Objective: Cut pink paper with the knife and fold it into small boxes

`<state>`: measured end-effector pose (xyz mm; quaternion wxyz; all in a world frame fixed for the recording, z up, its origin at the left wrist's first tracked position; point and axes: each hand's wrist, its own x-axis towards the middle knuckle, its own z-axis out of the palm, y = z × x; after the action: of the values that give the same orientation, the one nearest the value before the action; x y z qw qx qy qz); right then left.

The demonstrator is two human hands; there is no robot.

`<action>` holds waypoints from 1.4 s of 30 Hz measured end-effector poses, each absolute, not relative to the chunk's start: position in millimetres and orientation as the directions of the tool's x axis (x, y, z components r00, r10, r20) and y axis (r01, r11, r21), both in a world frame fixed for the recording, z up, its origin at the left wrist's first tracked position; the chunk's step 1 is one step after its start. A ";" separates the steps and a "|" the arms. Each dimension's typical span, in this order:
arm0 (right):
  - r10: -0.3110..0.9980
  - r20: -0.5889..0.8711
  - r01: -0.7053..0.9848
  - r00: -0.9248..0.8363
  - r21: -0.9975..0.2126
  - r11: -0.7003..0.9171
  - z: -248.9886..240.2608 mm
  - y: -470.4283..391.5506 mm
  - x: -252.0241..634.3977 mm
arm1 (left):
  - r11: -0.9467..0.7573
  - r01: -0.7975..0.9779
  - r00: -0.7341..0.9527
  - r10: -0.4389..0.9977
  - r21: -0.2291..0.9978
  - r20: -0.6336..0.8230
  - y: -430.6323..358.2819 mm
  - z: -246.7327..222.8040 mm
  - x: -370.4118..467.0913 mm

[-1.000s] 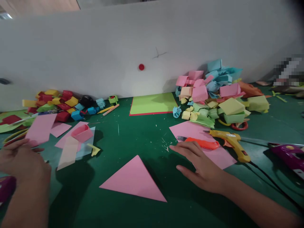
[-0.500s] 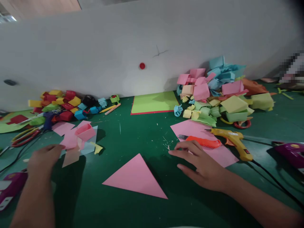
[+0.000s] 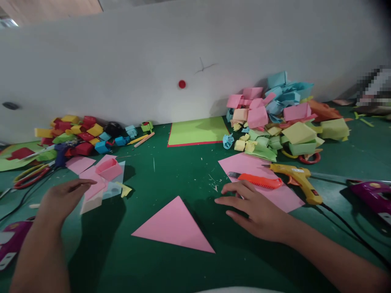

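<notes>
A pink paper triangle [image 3: 175, 228] lies flat on the green table, between my two hands. On the left, my left hand [image 3: 69, 197] has its fingers pressed together on a small pink paper piece [image 3: 95, 189], above overlapping pink and pale blue sheets. A folded pink paper loop [image 3: 109, 169] rests just beyond its fingertips. My right hand [image 3: 244, 207] is empty with fingers apart, beside an orange cutter knife [image 3: 261, 181] that lies on a pink sheet [image 3: 290, 199]. The yellow glue gun [image 3: 297, 179] is to the right of the knife.
Colourful folded paper pieces [image 3: 76, 130] are heaped at the back left, with scissors [image 3: 32, 176] nearer. Another paper heap [image 3: 275, 118] stands at the back right. A light green sheet [image 3: 197, 131] lies against the wall. Purple tools sit at both sides [image 3: 15, 242] [image 3: 374, 199].
My left hand has moved right, and a small pink piece now shows at its fingertips. My right hand has barely moved, and the triangle lies as before.
</notes>
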<state>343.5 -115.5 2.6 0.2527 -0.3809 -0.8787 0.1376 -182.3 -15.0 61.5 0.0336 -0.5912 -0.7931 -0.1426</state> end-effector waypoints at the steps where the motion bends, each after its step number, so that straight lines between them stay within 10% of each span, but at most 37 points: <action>1: 0.735 0.336 0.599 -0.589 -0.429 0.676 3.1 -115.5 343.2 | 0.246 0.939 -0.295 0.936 0.242 0.193 -16.2 63.3 -179.3; 5: 0.726 0.332 0.599 -0.602 -0.413 0.686 5.1 -115.4 341.6 | 0.169 0.835 -0.228 0.972 0.523 0.049 -19.7 64.6 -169.2; 10: 0.715 0.310 0.588 -0.627 -0.414 0.694 4.9 -114.9 341.7 | -0.055 0.801 0.116 0.991 0.596 -0.064 -16.2 51.6 -147.5; 17: 0.706 0.302 0.578 -0.641 -0.415 0.703 5.0 -114.0 342.1 | -0.507 0.766 0.567 0.823 0.396 -0.042 -25.0 41.6 -107.3; 24: 0.709 0.294 0.577 -0.641 -0.426 0.697 7.6 -113.2 341.5 | -0.512 0.757 0.586 0.807 0.406 -0.075 -36.0 38.9 -78.7; 35: 0.705 0.298 0.575 -0.644 -0.420 0.702 9.6 -112.7 343.9 | -0.423 0.876 0.333 0.878 0.231 0.343 -17.6 24.2 -81.2; 42: 0.708 0.281 0.574 -0.648 -0.430 0.697 11.6 -111.9 343.3 | -0.604 0.742 0.634 0.773 0.290 -0.013 -31.2 35.7 -64.7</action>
<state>343.3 -111.9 11.6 0.2183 -0.3582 -0.8948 0.1531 -64.7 -31.2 35.7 -0.1351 -0.8938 -0.4237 -0.0568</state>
